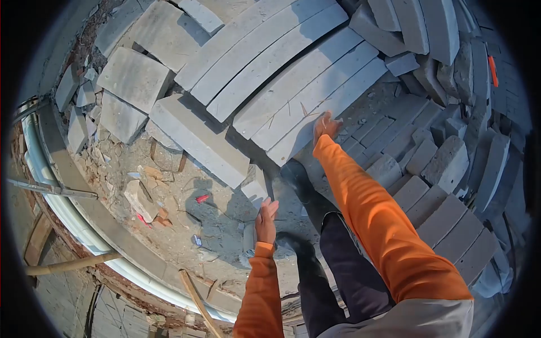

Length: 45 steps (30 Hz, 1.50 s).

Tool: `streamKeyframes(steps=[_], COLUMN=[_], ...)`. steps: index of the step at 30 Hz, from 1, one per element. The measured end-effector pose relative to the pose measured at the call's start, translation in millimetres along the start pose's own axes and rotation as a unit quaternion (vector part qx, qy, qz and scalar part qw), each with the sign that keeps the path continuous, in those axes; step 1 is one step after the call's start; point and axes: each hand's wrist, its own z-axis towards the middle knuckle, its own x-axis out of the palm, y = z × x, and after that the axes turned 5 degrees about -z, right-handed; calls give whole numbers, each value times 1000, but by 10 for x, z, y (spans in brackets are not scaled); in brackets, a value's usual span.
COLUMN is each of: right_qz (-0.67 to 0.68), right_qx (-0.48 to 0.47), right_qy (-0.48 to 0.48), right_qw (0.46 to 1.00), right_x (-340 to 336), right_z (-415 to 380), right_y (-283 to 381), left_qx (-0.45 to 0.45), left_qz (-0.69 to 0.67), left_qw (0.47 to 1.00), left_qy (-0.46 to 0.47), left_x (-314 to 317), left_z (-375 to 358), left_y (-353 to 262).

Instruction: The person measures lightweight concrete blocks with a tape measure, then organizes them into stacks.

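Long grey concrete blocks (282,62) lie side by side in a row at the upper middle. My right hand (327,126) is at the right edge of the nearest block (327,104), its fingers bent; whether it grips the block cannot be made out. Lower and to the left, my left hand (266,221) is raised over the ground with its fingers apart and nothing in it. Just above that hand stands a small block piece (255,185), beside the end of a long tilted block (200,141).
Broken slabs (135,79) are heaped at the upper left. More blocks (445,225) are stacked on the right. A pale pipe (73,217) curves along the left, near a wooden pole (73,263). Rubble (141,200) covers the ground, and my boots (296,177) stand close to the blocks.
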Motion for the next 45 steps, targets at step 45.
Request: streamKeyframes(steps=[45], right_qz=[-1], right_qx=[26], right_qy=[186], right_qw=[982], right_x=[-2329], right_z=[-1385], right_y=[-154], left_qx=[-135], left_qz=[-456], left_qw=[878], left_qy=[61], left_x=[649], left_z=[-1812], left_y=[12])
